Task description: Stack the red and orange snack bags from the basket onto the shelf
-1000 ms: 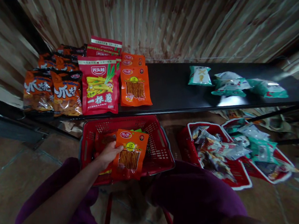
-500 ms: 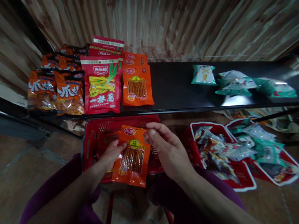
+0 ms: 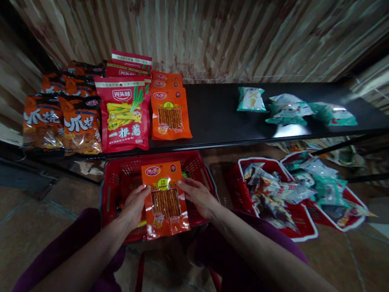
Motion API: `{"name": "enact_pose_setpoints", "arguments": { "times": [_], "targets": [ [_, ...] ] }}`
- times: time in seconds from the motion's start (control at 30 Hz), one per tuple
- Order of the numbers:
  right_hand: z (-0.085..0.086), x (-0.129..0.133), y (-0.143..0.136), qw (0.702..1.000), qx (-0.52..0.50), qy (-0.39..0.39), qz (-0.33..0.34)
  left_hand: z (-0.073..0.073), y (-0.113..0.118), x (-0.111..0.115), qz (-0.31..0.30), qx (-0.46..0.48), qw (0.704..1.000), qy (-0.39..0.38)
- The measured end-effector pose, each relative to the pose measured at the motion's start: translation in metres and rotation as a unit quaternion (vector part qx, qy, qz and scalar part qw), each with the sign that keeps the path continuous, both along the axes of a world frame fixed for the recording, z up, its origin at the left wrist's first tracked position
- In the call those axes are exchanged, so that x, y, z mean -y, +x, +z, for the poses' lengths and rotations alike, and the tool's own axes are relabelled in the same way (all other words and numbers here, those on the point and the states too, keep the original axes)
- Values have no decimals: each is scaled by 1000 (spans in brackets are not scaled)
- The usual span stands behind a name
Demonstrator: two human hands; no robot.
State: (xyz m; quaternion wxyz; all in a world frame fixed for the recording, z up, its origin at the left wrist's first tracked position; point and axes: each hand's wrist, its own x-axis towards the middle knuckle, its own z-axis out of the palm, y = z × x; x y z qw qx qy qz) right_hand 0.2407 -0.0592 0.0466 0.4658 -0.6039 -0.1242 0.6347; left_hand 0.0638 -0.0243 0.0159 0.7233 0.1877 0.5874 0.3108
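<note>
Pinching opposite edges of an orange packet (image 3: pixel 166 203), the left hand (image 3: pixel 134 207) and right hand (image 3: pixel 199 196) hold it over a red basket (image 3: pixel 126 166).

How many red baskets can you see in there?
3. The left basket sits below the shelf; the middle basket and right basket, both white-rimmed, stand side by side farther right. Others could be hidden under the shelf.
</note>
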Motion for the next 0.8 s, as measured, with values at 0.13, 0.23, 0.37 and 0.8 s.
{"name": "enact_pose_setpoints", "arguments": {
  "times": [0.13, 0.23, 0.37, 0.8],
  "targets": [
    [-3, -1, -4, 1000, -3, -6, -3, 1, 0, 1, -9, -5, 1000, 4],
    [-6, -6, -3, 1000, 5, -3, -9, 4, -1, 0, -19, -25, 1000, 0],
    [-6, -12, -1, 1000, -2, -3, 11, 9, -1, -9, -16, -4, 999, 43],
    [-14, -24, 4, 1000, -10, -17, 16, 2, -3, -30, -6, 8, 999, 34]
  ]
}}
